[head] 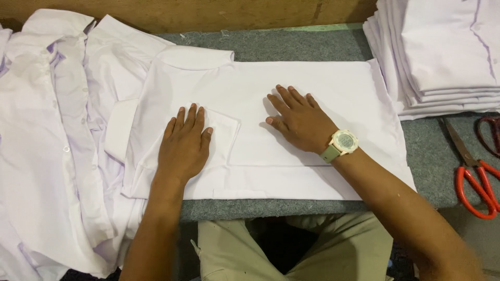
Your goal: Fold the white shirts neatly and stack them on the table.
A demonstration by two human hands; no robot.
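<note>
My left hand [183, 145] flat on folded sleeve, my right hand [298, 118] flat on body of white shirt [291, 83], mid tabletop [291, 42]. Both grips open, fingers spread, pressing, holding nothing. Step looks like smoothing mid-fold. Next fold probably calls for pinching shirt edge. Folded stack [442, 57] at right, red scissors [476, 174] near.

Folded shirt stack [442, 57], red scissors [476, 177], unfolded shirts [47, 130].

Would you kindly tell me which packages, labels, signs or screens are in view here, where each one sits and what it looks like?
Wristwatch screen: on the right hand's wrist, which lies flat on the folded white shirt; rounded pale face in a cream case, greenish strap.
No packages, labels or signs show.
</note>
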